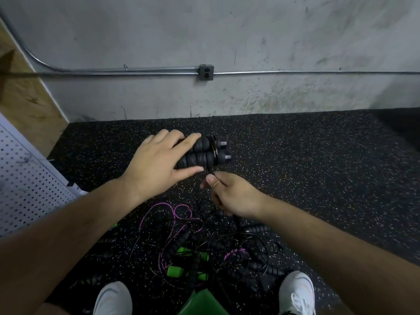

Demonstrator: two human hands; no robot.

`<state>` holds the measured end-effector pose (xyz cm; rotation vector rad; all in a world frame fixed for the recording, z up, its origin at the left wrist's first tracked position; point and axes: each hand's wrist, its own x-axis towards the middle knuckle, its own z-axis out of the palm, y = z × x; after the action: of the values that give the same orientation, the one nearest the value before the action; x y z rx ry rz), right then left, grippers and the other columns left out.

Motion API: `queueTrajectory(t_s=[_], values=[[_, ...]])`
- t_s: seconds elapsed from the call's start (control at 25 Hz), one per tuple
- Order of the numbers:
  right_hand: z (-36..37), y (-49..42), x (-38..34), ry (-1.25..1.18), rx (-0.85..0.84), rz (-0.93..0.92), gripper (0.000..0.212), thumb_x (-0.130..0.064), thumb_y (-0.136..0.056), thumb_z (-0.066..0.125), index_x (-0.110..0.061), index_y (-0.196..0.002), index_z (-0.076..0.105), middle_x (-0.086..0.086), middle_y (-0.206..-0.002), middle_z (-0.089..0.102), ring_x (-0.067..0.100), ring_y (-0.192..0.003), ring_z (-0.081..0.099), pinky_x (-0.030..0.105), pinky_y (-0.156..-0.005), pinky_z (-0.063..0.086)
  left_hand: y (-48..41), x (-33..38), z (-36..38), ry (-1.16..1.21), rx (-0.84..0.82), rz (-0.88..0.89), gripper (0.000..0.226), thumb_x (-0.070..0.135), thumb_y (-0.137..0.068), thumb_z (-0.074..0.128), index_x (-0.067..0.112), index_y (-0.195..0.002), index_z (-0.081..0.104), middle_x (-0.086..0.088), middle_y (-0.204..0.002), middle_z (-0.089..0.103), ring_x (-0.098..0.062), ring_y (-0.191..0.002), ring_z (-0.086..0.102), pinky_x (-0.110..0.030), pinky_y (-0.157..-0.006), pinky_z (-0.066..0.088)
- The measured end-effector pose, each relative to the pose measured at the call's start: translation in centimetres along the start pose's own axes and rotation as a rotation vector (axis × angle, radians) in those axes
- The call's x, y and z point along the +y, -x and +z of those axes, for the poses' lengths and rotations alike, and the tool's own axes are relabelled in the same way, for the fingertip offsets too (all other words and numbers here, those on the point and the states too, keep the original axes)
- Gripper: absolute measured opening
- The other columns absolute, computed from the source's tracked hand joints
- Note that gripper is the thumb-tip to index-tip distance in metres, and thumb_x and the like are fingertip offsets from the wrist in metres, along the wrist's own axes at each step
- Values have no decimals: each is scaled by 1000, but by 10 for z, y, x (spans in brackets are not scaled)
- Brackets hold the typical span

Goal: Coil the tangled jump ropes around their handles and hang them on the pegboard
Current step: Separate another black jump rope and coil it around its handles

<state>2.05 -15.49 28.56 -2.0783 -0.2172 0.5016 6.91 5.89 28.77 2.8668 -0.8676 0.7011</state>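
- The left grip [156,160] is clamped round a pair of black foam handles [204,153], held side by side above the floor [318,167]. Their long axis runs left to right, with the metal ends pointing right.
- A few turns of black cord [214,149] already sit near those ends.
- The right grip [229,194] is just below the handles and towards the person, thumb and forefinger pinched on the cord that leads up to them.
- It is the nearer one to the free cord, so I'd judge the next wrap goes across the handles' axis, not along it.
- The slack trails down into the tangle [200,246] between the shoes.
- The pegboard [29,178] stands well off to the left.
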Motion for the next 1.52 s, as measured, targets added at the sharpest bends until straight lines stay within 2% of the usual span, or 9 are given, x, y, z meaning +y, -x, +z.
queueTrajectory(t_s=[0.28, 0.48, 0.6, 0.72, 0.84, 0.96, 1.12, 1.28, 1.52], values=[[-17, 35, -51, 473, -33, -11, 32, -38, -106, 41, -17, -92, 62, -2, -73, 62, 11, -54, 54, 29, -49, 43, 3, -35, 17, -109, -124, -57, 77, 70, -85, 46, 24, -146, 48, -5, -114, 60, -26, -101, 54, -43, -82, 46], [-53, 37, -63, 997, 308, -228, 27, -39, -107, 37, -27, -102, 61, -11, -83, 61, 11, -73, 59, 31, -65, 51, 8, -19, 18, -34, -187, 146, 74, 71, -84, 48, 28, -144, 50, 4, -112, 59, -18, -98, 53, -37, -82, 46], [-69, 20, -46, 955, 344, -288, 24, -36, -105, 43, -32, -107, 66, -14, -100, 67, 9, -89, 61, 29, -73, 49, 15, 3, 14, 72, -238, 271, 71, 73, -87, 48, 33, -145, 48, 10, -115, 56, -11, -101, 50, -32, -88, 44], [-82, 3, -20, 847, 305, -282, 20, -38, -102, 50, -36, -103, 70, -17, -96, 69, 5, -84, 62, 31, -74, 51, 20, 24, 3, 212, -231, 284, 72, 75, -89, 48, 32, -146, 44, 12, -118, 53, -8, -104, 49, -33, -94, 46], [-82, -4, -1, 346, 191, -140, 18, -38, -99, 58, -36, -87, 72, -17, -84, 70, 3, -75, 64, 31, -70, 51, 18, 35, -11, 293, -144, 210, 75, 75, -88, 48, 27, -146, 44, 9, -117, 53, -11, -104, 50, -38, -92, 51], [-53, -1, 8, -11, 31, 71, 20, -13, -101, 56, -18, -83, 62, -1, -77, 64, 12, -63, 60, 20, -58, 53, 12, 32, -13, 215, -73, 130, 76, 73, -90, 49, 23, -147, 44, 4, -116, 55, -15, -102, 50, -40, -90, 52], [-10, -4, 10, 72, -13, 73, 40, -32, -109, 34, -18, -76, 53, -2, -59, 50, 10, -46, 42, 24, -50, 39, 5, 22, 0, 103, -95, 5, 79, 71, -87, 48, 21, -148, 43, -2, -118, 56, -22, -106, 53, -47, -91, 51], [1, -2, 0, 93, -91, 101, 33, -37, -109, 34, -13, -108, 57, -2, -64, 54, 7, -45, 48, 21, -47, 44, 0, 7, 11, 60, -86, -67, 79, 70, -86, 49, 21, -148, 44, -4, -117, 56, -25, -105, 53, -47, -89, 50], [-4, 24, -44, 221, -258, 107, 33, -34, -107, 40, -9, -96, 57, 0, -67, 59, 14, -48, 57, 28, -52, 48, 0, -8, 16, -18, -153, -103, 80, 69, -83, 51, 23, -149, 45, -5, -118, 57, -26, -105, 52, -45, -88, 46]])
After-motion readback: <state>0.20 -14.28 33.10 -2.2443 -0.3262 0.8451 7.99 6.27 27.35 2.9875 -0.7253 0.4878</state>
